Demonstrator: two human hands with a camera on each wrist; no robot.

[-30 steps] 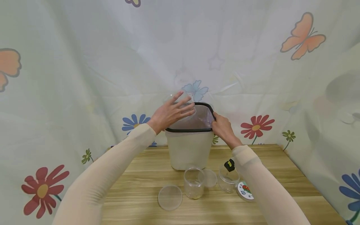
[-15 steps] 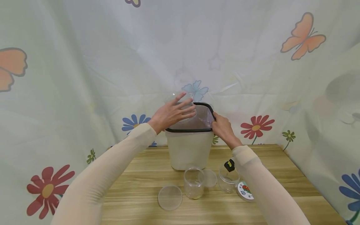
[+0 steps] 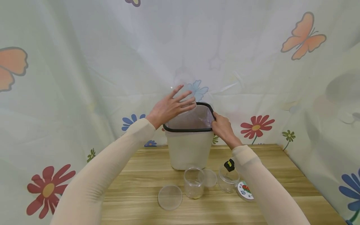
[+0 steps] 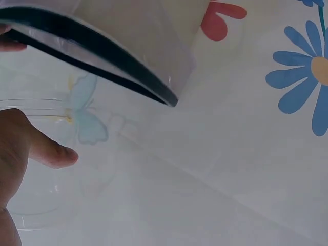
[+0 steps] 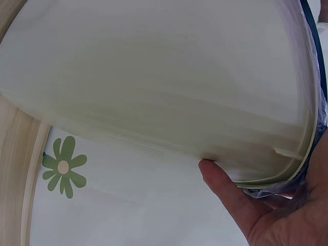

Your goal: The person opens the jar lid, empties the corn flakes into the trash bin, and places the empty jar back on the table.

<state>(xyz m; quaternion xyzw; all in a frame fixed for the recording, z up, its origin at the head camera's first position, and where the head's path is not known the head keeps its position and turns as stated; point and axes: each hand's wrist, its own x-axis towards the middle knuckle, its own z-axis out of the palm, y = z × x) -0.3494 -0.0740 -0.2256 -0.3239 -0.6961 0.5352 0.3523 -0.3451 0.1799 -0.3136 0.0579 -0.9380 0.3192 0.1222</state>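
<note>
A clear plastic jar (image 4: 46, 189) is in my left hand (image 3: 170, 107), held above the trash can's opening. In the left wrist view the thumb lies along its transparent side; in the head view the hand's back hides most of it. The cream trash can (image 3: 189, 150) has a black rim (image 3: 188, 130) and a thin plastic liner (image 3: 201, 117). At its right side my right hand (image 3: 223, 126) grips the rim, with the thumb against the outer wall in the right wrist view.
On the wooden table (image 3: 140, 181) stand a clear jar (image 3: 194, 184) and another clear jar (image 3: 227, 182) with a black-and-yellow item (image 3: 229, 165) at its top. Nearby lie a clear lid (image 3: 170, 197), a second clear lid (image 3: 210, 178) and a printed lid (image 3: 245, 191).
My left hand has risen slightly with the clear jar, away from the trash can's rim. The right hand stays on the rim, and the things on the table have not moved.
</note>
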